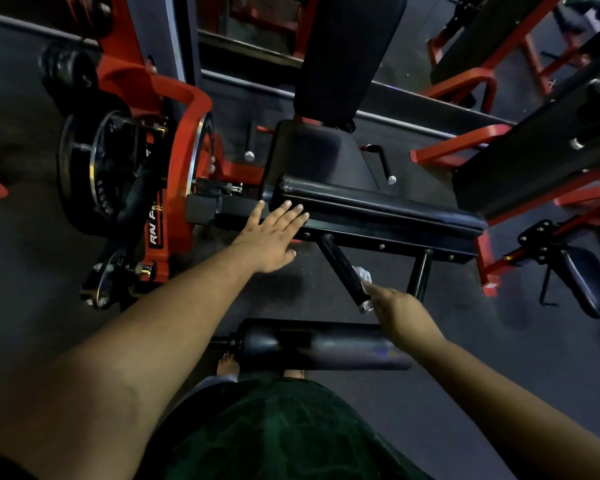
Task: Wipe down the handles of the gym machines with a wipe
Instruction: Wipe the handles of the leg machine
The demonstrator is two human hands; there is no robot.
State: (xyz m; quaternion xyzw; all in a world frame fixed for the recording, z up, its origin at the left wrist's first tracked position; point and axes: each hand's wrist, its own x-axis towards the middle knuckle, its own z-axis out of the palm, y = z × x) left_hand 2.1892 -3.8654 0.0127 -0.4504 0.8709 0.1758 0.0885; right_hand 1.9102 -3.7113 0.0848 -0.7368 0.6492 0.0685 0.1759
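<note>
At 6 o'clock, nearest the camera, a dark green garment (274,434) is seen, with a black roller pad (312,344) lying crosswise just beyond it and bare toes visible at the pad's near edge. From the 7 o'clock corner the left forearm is extended toward the centre, and the left hand (269,237) is laid flat, fingers straight and spread, against the left end of the long black pad (378,209) and the frame bar beneath it; nothing is gripped, and the hand is judged to be placed there as a brace while the body leans forward. From 4 o'clock the right arm is extended to the right hand (399,311), which is closed around a white wipe (362,274) and is held against the black handle (343,271). This handle projects from the underside of the frame bar toward 5 o'clock and ends in a metal cap. The wipe is seen bunched against the right side of the grip, just above the fingers; whether the fingers wrap fully round the handle cannot be told. A stroke along the handle is judged to be in hand. At 12 o'clock the seat (319,157) and upright backrest (347,53) are seen; at 9 o'clock the red frame carrying weight plates (97,168); at 1 o'clock a second short handle (383,164) beside the seat, apparently still to be wiped.
</note>
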